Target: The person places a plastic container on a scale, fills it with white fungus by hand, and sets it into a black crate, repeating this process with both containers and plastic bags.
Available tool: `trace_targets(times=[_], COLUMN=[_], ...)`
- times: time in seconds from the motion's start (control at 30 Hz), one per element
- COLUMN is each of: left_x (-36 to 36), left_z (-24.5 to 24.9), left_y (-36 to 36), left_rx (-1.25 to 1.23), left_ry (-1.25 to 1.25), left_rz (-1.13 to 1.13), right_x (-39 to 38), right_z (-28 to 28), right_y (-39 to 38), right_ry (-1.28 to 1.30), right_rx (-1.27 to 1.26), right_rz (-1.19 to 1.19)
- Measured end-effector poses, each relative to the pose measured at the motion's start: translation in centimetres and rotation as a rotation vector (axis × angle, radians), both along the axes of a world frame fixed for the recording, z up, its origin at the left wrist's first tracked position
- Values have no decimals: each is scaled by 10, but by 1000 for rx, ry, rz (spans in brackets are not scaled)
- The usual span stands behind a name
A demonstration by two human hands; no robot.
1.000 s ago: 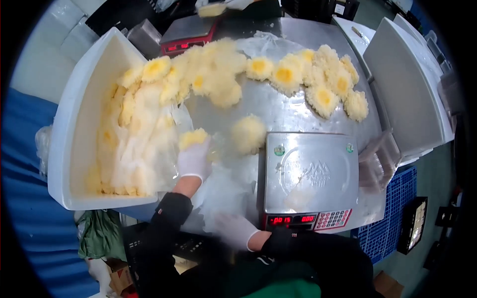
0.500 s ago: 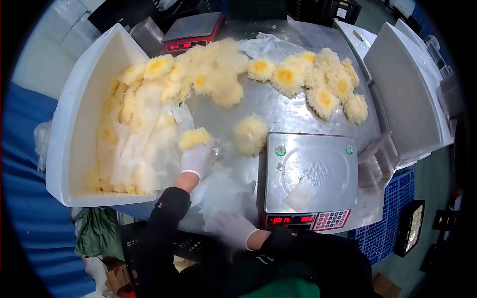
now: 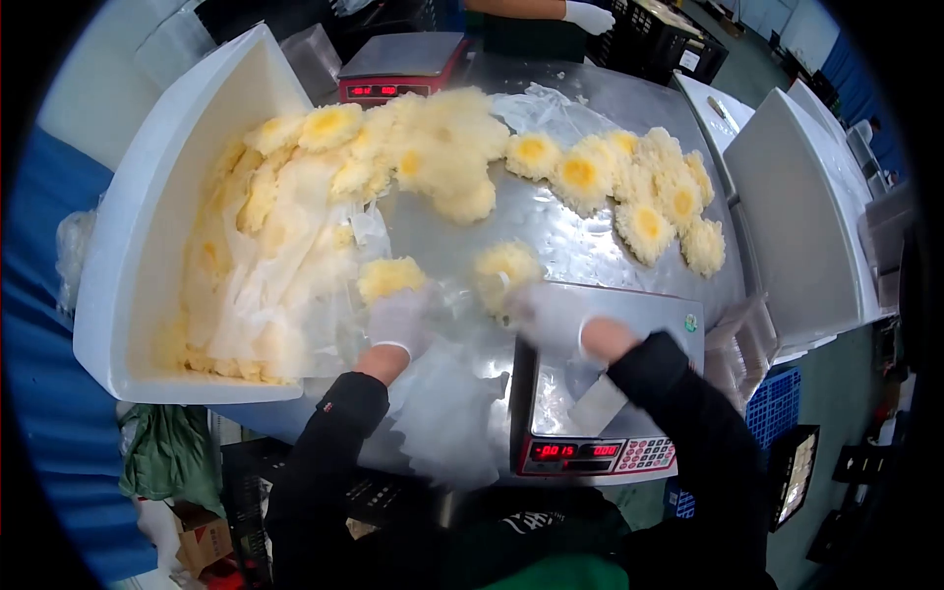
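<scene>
My gloved left hand (image 3: 401,320) is closed on a pale yellow, ruffled clump (image 3: 391,279) beside the white foam box (image 3: 128,285). My gloved right hand (image 3: 553,317) is blurred over the upper left corner of the near scale (image 3: 629,313), by another yellow-white clump (image 3: 506,270); its fingers are too smeared to read. A small pale piece (image 3: 598,405) lies on the scale's plate. Thin white sheeting (image 3: 447,418) lies on the metal table between my forearms.
More clumps lie in a pile (image 3: 447,143) at the box's edge and in a group (image 3: 678,187) at the right. A red scale (image 3: 405,57) stands behind. Another person's gloved hand (image 3: 590,17) shows at the top. Clear plastic trays (image 3: 737,354) and a foam box (image 3: 801,206) stand right.
My right hand has moved up and right from the sheeting to the clump by the scale. My left hand stays at its clump. Another person's arm has appeared at the top.
</scene>
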State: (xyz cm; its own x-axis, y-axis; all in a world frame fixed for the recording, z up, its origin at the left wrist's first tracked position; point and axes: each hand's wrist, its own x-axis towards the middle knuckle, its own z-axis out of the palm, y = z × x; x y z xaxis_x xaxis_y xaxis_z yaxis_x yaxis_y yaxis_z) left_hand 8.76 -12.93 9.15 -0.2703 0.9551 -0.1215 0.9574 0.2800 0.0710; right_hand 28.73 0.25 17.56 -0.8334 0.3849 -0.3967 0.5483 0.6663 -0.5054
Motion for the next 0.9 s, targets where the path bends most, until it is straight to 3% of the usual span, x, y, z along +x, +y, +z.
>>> trace_targets(times=[0.07, 0.1, 0.3, 0.37, 0.57, 0.7, 0.9], left_x=[2, 3, -1, -6, -19, -40, -65], left_z=[3, 3, -11, -12, 15, 5, 12], left_y=[-2, -3, -8, -14, -33, -42, -43], left_rx=[69, 105, 127, 172, -14, -175, -187], left_ry=[4, 7, 61, 19, -132, -208, -607], left_rz=[5, 9, -4, 16, 156, 117, 99], right_x=[-13, -20, -81, -94, -107, -112, -97], right_z=[-18, -27, -16, -27, -76, -95, -81], right_y=[48, 66, 60, 53, 55, 62, 63], right_ry=[-26, -89, -419, -380, -92, -133, -115], right_rx=[179, 248, 99, 70, -82, -130, -139], right_rz=[-182, -156, 439, 465, 63, 35, -55])
